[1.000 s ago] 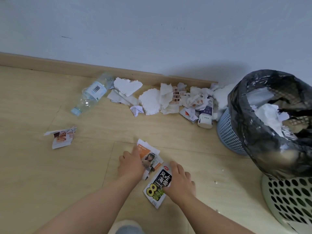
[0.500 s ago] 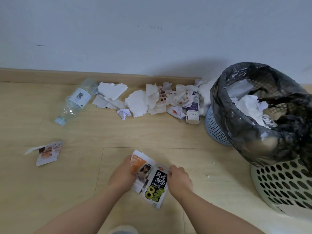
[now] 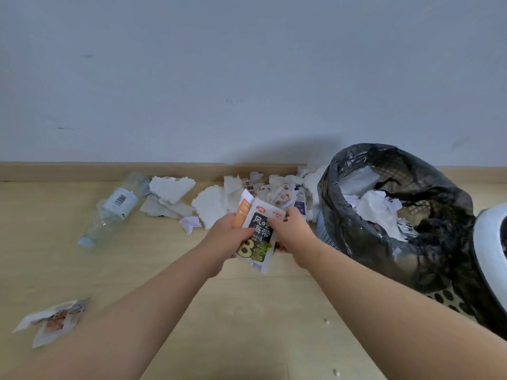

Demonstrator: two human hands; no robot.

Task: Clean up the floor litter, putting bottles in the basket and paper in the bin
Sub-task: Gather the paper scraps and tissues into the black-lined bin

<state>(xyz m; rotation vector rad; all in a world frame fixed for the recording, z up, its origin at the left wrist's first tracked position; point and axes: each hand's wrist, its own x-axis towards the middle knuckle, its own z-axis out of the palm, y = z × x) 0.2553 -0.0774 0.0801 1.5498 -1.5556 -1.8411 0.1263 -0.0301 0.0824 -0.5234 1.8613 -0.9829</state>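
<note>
My left hand [image 3: 229,236] and my right hand [image 3: 291,235] both grip a stack of printed wrappers [image 3: 256,233], black and orange, lifted off the floor in mid view. To the right stands the bin [image 3: 365,250] lined with a black bag, white paper inside it. A perforated pale basket [image 3: 444,298] shows under the bin's lower right side. A clear plastic bottle [image 3: 113,208] lies on its side at the left by the baseboard. Torn white paper [image 3: 171,189] is strewn along the wall. A small white bottle [image 3: 300,204] stands partly hidden behind my right hand.
Another printed wrapper [image 3: 53,322] lies on the wooden floor at the lower left. A white rounded object [image 3: 487,256] juts in at the right edge. A small blue perforated basket [image 3: 323,231] sits behind the bin. The wall closes off the far side.
Both hands have gathered the two wrappers together and raised them off the floor, up and toward the bin. The view has tilted upward.
</note>
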